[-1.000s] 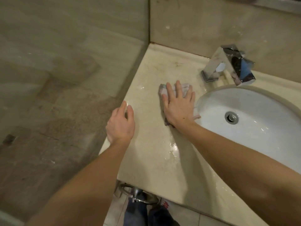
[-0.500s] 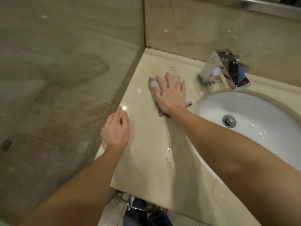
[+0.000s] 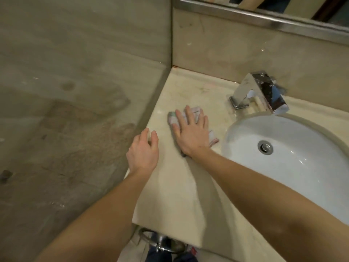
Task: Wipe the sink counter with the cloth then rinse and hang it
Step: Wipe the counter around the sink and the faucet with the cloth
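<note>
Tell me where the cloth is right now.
In the head view the cloth lies flat on the counter, pressed under the right hand, just left of the sink basin and nearer than the faucet.

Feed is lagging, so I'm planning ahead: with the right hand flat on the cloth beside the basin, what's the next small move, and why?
Probably slide the right hand and cloth toward the back corner of the counter: faint marks show there, and the left hand rests clear at the left edge.

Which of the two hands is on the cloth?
The right hand, spread flat on the cloth beside the sink. The left hand rests on the counter at its left edge, touching no cloth.
</note>
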